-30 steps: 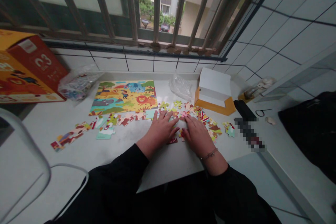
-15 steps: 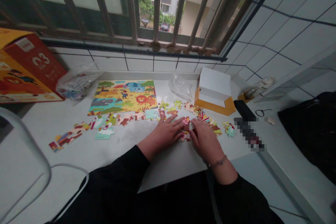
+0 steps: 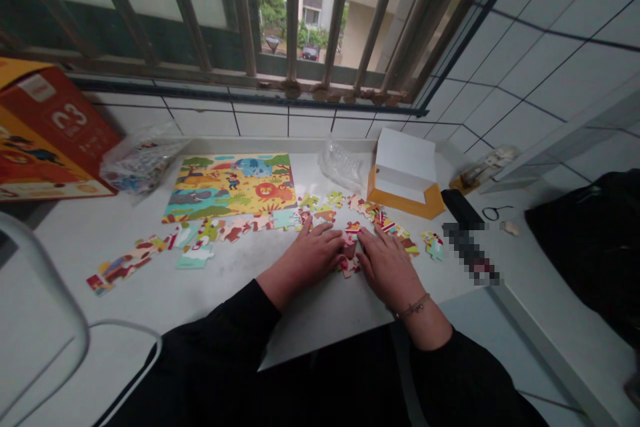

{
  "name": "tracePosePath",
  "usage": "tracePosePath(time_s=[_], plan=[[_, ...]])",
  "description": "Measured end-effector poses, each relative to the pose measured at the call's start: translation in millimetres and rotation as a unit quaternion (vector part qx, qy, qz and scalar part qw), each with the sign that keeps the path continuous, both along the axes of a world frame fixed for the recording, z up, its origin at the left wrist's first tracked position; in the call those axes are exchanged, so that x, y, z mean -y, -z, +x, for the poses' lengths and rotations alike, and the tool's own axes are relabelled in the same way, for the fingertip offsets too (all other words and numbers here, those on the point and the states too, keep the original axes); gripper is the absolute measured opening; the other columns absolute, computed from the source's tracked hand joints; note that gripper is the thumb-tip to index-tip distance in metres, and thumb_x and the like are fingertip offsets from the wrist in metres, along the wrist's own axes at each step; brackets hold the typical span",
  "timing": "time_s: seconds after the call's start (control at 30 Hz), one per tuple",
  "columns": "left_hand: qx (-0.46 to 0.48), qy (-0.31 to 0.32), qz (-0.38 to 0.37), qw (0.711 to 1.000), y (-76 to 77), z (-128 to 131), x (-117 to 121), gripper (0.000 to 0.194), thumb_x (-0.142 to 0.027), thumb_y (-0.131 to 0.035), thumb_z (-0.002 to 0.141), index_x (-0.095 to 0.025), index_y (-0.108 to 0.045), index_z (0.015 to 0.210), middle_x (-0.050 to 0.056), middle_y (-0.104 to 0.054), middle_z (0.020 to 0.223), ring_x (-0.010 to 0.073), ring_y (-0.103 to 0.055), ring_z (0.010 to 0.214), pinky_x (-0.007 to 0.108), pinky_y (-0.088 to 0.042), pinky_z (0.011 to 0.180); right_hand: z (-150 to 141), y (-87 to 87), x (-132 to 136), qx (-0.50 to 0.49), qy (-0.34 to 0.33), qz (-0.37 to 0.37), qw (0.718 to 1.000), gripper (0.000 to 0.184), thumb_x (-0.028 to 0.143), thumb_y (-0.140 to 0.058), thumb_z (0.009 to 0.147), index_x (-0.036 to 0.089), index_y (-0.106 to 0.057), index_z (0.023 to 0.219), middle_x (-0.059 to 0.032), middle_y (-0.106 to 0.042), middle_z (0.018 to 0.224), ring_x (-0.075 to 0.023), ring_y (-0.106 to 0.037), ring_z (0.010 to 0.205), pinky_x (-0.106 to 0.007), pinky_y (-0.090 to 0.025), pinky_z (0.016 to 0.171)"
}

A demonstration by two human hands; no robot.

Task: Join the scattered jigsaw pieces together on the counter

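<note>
Between my hands lies a small cluster of joined jigsaw pieces (image 3: 349,250) in pink, red and brown. My left hand (image 3: 309,255) is at its left side, thumb and forefinger closed against the cluster's edge, the other fingers spread on the table. My right hand (image 3: 389,265) grips it from the right, its fingertips and thumb at the edge. The fingers hide parts of the cluster. Just beyond, loose jigsaw pieces (image 3: 325,213) lie near my left fingertips, and more pieces (image 3: 407,243) lie right of my right fingers.
A row of pieces (image 3: 133,257) runs left, below an animal picture sheet (image 3: 230,187). An opened yellow-and-white box (image 3: 405,197), clear plastic packaging (image 3: 340,167), a bag of pieces (image 3: 140,163) and a large orange-red box (image 3: 55,133) stand behind. A black case (image 3: 463,209) lies right.
My fingers have shifted slightly on the cluster, and a red-and-yellow piece shows more at its top. The view has moved a little.
</note>
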State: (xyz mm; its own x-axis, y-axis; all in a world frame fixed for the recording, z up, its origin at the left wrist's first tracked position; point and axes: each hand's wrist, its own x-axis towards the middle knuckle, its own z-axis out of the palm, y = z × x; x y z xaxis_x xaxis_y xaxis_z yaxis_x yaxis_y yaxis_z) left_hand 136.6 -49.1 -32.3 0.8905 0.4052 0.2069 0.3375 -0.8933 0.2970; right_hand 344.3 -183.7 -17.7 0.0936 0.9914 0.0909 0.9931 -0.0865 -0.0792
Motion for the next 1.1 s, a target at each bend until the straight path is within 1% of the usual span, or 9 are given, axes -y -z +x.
tracePosePath(time_s=[0.17,0.33,0.43,0.57,0.7,0.77,0.87,0.93,1.1], plan=[[0.002,0.003,0.012,1.0,-1.8,0.0,2.4,0.039,-0.042,-0.061,0.113,-0.027,-0.067,0.147,0.01,-0.069,0.157,0.0359,-0.055,0.152,0.072,-0.022,0.136,2.1,-0.1,-4.8,0.02,0.046,0.016,0.999,0.049,0.036,-0.05,0.114,0.02,-0.062,0.158,-0.0152,-0.058,0.169,-0.0397,-0.047,0.16,-0.07,-0.036,0.129],[-0.003,0.055,0.004,0.998,-4.0,-0.4,5.2,0.045,-0.044,-0.057,0.115,-0.031,-0.062,0.157,0.008,-0.064,0.164,0.0336,-0.055,0.155,0.069,-0.021,0.137,18.6,-0.6,-9.1,0.027,0.085,0.017,0.996,0.059,0.041,-0.043,0.116,0.013,-0.052,0.167,-0.0174,-0.047,0.177,-0.0396,-0.046,0.161,-0.062,-0.04,0.129],[-0.011,0.036,-0.002,0.999,-2.1,0.1,5.0,0.047,-0.045,-0.058,0.114,-0.032,-0.061,0.159,0.008,-0.064,0.164,0.0344,-0.056,0.154,0.07,-0.025,0.135,35.7,4.2,-5.2,0.03,0.109,-0.003,0.994,0.062,0.044,-0.04,0.116,0.012,-0.05,0.167,-0.0199,-0.05,0.174,-0.0406,-0.051,0.156,-0.062,-0.044,0.124],[-0.018,0.004,0.004,1.0,0.1,0.8,4.4,0.052,-0.047,-0.057,0.114,-0.032,-0.056,0.165,0.01,-0.06,0.168,0.0361,-0.054,0.156,0.071,-0.026,0.134,60.9,12.2,3.0,0.042,0.149,0.005,0.988,0.061,0.048,-0.038,0.116,0.011,-0.059,0.16,-0.0238,-0.057,0.167,-0.0398,-0.056,0.152,-0.06,-0.044,0.123],[-0.027,-0.002,0.0,1.0,-1.7,1.0,4.3,0.052,-0.046,-0.056,0.115,-0.031,-0.056,0.164,0.01,-0.058,0.17,0.0365,-0.053,0.157,0.072,-0.025,0.135,70.5,12.2,2.1,0.045,0.185,0.025,0.981,0.063,0.048,-0.039,0.115,0.009,-0.057,0.161,-0.0267,-0.055,0.167,-0.0419,-0.053,0.153,-0.062,-0.043,0.124],[-0.029,-0.002,-0.003,1.0,-2.7,0.9,4.2,0.051,-0.045,-0.056,0.115,-0.031,-0.057,0.163,0.009,-0.058,0.17,0.0365,-0.052,0.157,0.072,-0.025,0.135,66.5,9.3,-2.5,0.041,0.158,0.035,0.986,0.064,0.047,-0.039,0.115,0.011,-0.052,0.166,-0.0229,-0.05,0.173,-0.0418,-0.048,0.158,-0.064,-0.04,0.126],[-0.027,-0.002,-0.002,1.0,-2.5,0.5,3.7,0.05,-0.045,-0.057,0.114,-0.03,-0.058,0.162,0.01,-0.057,0.17,0.0368,-0.051,0.158,0.073,-0.025,0.135,58.1,5.8,-10.3,0.031,0.058,0.011,0.998,0.064,0.046,-0.039,0.116,0.013,-0.047,0.171,-0.0152,-0.048,0.176,-0.038,-0.043,0.163,-0.06,-0.034,0.132],[-0.026,-0.001,-0.002,1.0,-1.5,0.3,3.2,0.051,-0.045,-0.058,0.114,-0.029,-0.057,0.162,0.01,-0.057,0.17,0.0373,-0.051,0.158,0.074,-0.025,0.134,56.9,5.6,-13.7,0.028,0.04,-0.007,0.999,0.063,0.045,-0.04,0.116,0.013,-0.049,0.17,-0.0143,-0.05,0.175,-0.0371,-0.044,0.162,-0.058,-0.034,0.133],[-0.027,0.001,-0.011,1.0,0.3,0.6,2.5,0.053,-0.046,-0.055,0.115,-0.028,-0.054,0.165,0.011,-0.055,0.172,0.0378,-0.05,0.158,0.074,-0.025,0.134,67.8,5.9,-16.5,0.04,0.153,-0.013,0.987,0.063,0.047,-0.042,0.115,0.01,-0.055,0.164,-0.0211,-0.052,0.172,-0.0425,-0.048,0.158,-0.065,-0.039,0.127]])
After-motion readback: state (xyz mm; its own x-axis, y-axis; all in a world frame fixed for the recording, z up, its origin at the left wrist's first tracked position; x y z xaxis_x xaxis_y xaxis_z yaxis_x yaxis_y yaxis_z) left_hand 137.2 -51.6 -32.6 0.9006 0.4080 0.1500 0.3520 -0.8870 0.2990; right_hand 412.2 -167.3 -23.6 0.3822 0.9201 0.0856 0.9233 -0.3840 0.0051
